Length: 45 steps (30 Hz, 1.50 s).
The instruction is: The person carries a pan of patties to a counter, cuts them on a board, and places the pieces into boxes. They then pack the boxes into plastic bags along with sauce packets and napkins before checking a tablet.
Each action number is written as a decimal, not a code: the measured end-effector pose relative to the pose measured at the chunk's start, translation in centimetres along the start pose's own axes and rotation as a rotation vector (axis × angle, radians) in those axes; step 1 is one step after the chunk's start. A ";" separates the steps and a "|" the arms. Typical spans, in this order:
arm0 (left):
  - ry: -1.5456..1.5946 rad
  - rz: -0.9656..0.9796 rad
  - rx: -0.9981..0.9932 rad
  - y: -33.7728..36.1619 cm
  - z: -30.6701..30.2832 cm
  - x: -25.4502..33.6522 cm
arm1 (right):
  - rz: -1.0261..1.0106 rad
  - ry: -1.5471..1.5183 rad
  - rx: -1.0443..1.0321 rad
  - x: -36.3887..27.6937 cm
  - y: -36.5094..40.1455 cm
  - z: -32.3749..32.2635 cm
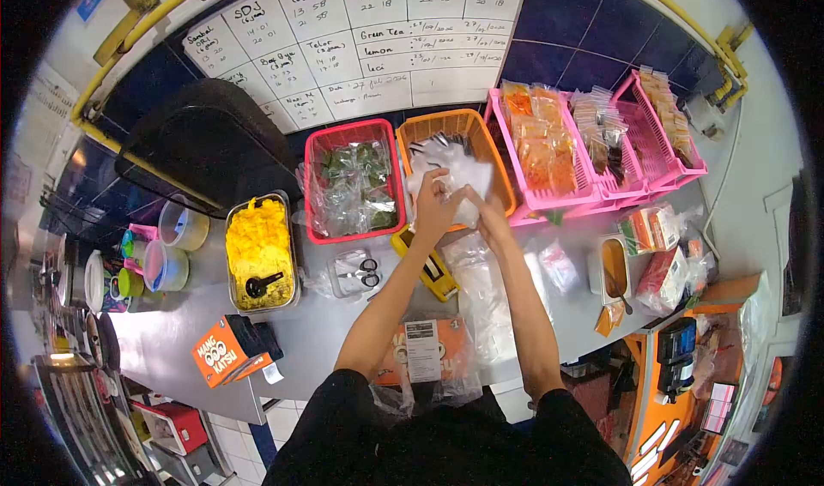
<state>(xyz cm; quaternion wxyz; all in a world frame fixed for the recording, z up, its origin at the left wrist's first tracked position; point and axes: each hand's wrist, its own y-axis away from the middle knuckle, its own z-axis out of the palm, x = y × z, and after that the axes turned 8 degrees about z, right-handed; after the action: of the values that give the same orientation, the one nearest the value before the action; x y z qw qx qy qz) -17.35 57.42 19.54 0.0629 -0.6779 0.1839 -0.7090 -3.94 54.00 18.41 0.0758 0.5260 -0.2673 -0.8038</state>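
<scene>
My left hand (435,201) is closed at the near side of the orange basket (502,160), its fingers on a white plastic packet (472,177). Beside it, my right hand (489,214) pinches the same white packet from the right. More packets with dark strips (438,143) lie in that basket. Just left stands a red basket (311,177) full of clear bags (352,186) with green leaves. Below my hands are a yellow tool-like holder (438,282) and a pile of clear plastic bags (485,297).
A tray of yellow food (257,233) with a black scoop (263,285) and scissors (359,271) in a clear box are to the left. Pink baskets (536,199) with sauce sachets and a metal container (614,267) stand right. An orange box (225,353) sits near the front edge.
</scene>
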 end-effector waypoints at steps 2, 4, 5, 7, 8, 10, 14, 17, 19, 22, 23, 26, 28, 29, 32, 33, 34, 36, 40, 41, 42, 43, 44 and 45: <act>0.111 -0.028 0.053 0.2 0.3 -0.4 | -0.022 -0.022 -0.023 -0.6 0.4 0.4; 0.065 -0.014 0.058 0.4 0.0 -1.5 | -0.062 -0.082 -0.059 -0.7 0.5 0.5; 0.022 -0.001 0.062 0.6 -0.2 -2.0 | -0.098 -0.112 -0.092 -0.6 0.4 0.5; -0.002 0.015 0.079 0.6 -0.3 -2.3 | -0.125 -0.136 -0.128 0.1 -0.1 0.0; -0.026 0.035 0.088 0.7 -0.3 -2.4 | -0.091 -0.148 -0.128 0.3 -0.4 -0.2; 0.029 0.035 0.089 0.7 -0.3 -1.2 | -0.056 -0.157 -0.126 0.4 -0.2 0.0; 0.004 0.031 0.102 0.6 -0.2 -0.6 | -0.052 -0.170 -0.099 0.0 0.6 0.3; 0.024 0.023 0.096 0.5 -0.2 0.5 | -0.028 -0.173 -0.105 0.6 0.0 -0.1; -0.002 0.031 0.096 0.4 -0.3 0.3 | -0.025 -0.183 -0.119 0.6 -0.2 -0.2; -0.119 -0.016 0.081 0.3 -0.6 1.2 | -0.041 -0.179 -0.101 0.6 0.0 -0.1; -0.210 -0.071 0.068 0.2 -0.8 1.8 | -0.054 -0.178 -0.110 0.5 0.2 0.0; -0.025 0.000 0.058 0.3 -1.0 -1.0 | -0.075 -0.133 -0.068 -0.4 1.2 1.1; -0.098 -0.024 0.052 0.2 -1.0 -0.2 | -0.076 -0.090 -0.018 -0.2 1.2 1.0; -0.172 -0.047 0.051 0.2 -1.0 0.2 | -0.092 -0.107 -0.044 0.1 0.9 0.8; -0.139 -0.046 0.075 0.2 -0.6 -2.0 | -0.092 -0.137 -0.091 0.3 0.7 0.8; -0.139 -0.048 0.076 0.3 -0.7 -1.4 | -0.075 -0.150 -0.113 0.4 0.7 0.8; -0.257 -0.024 0.022 0.2 -1.0 -0.8 | -0.074 -0.148 -0.114 0.5 0.7 0.9; -0.374 0.004 -0.032 0.2 -1.1 -0.8 | -0.099 -0.142 -0.100 0.4 0.7 1.1; -0.153 -0.011 0.179 0.6 -1.1 -1.5 | -0.079 -0.147 -0.061 0.7 0.3 0.5; -0.122 -0.049 0.174 0.5 -1.3 -0.9 | -0.067 -0.158 -0.075 0.8 0.2 0.4; -0.122 -0.049 0.176 0.5 -1.5 -1.3 | -0.054 -0.167 -0.090 0.9 0.2 0.4; -0.174 0.017 0.108 0.4 -1.7 -1.8 | -0.053 -0.166 -0.091 0.9 0.1 0.3; -0.225 0.083 0.039 0.3 -1.7 -2.2 | -0.039 -0.088 -0.072 1.0 0.0 0.3; -0.225 0.083 0.039 0.1 -1.5 -2.1 | -0.025 -0.011 -0.053 0.6 0.4 0.7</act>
<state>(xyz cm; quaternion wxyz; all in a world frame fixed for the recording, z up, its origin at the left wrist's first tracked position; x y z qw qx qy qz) -18.69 58.29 17.51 0.1257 -0.7437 0.1897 -0.6286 -4.85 53.64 18.33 0.0781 0.5226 -0.2398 -0.8144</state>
